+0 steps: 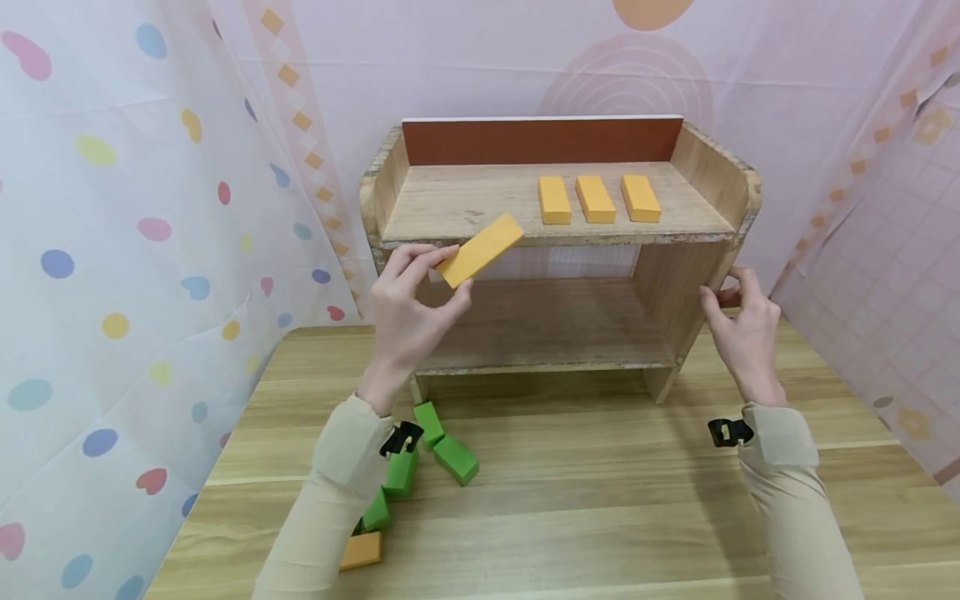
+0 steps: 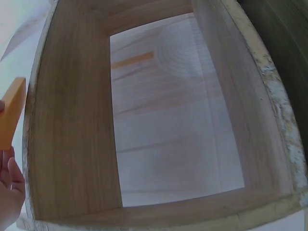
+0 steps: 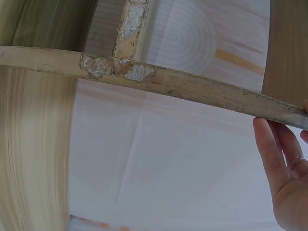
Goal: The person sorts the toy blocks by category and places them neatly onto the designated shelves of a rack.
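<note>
In the head view my left hand (image 1: 412, 304) pinches a yellow rectangular block (image 1: 483, 248) between thumb and fingers, tilted just in front of the top board's front edge. The same block (image 2: 12, 113) shows at the left border of the left wrist view. Three more yellow blocks (image 1: 596, 198) lie side by side on the right half of the top board of a wooden shelf (image 1: 465, 200). My right hand (image 1: 742, 329) grips the front edge of the shelf's right side panel. Part of this hand (image 3: 288, 183) shows in the right wrist view, its fingertips at the worn panel edge.
Several green blocks (image 1: 456, 458) lie on the wood-grain table (image 1: 570, 500) in front of the shelf's left leg, some hidden by my left sleeve. An orange-yellow block (image 1: 362, 551) lies nearer to me. Patterned curtains (image 1: 187, 208) hang behind and beside the table.
</note>
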Demonstrator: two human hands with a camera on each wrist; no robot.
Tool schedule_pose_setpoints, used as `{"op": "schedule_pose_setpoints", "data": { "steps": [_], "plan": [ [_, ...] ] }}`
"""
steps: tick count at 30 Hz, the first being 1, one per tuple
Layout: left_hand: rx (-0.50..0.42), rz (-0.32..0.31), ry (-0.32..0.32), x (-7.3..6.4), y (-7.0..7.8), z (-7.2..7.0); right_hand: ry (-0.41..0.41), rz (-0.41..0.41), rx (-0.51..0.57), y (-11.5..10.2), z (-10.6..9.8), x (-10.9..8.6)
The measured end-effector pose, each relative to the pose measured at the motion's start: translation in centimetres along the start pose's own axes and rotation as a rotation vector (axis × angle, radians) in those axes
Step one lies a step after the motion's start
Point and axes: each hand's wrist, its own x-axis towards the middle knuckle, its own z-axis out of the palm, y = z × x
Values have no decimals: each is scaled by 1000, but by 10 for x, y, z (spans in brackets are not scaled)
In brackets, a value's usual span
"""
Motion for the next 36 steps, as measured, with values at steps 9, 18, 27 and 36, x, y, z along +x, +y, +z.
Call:
{"op": "schedule_pose_setpoints", "data": {
  "steps": [9, 18, 27, 36],
  "plan": [
    [41, 11, 86, 8, 2, 21, 4, -6, -1, 1, 0, 0],
    [75, -30, 166, 19, 8, 32, 1, -6, -6, 1, 0, 0],
    [254, -16, 52, 26, 16, 37, 0, -5, 0, 1, 0, 0],
    [395, 404, 45, 14, 2, 30, 4, -10, 2, 0, 0, -1]
  ]
}}
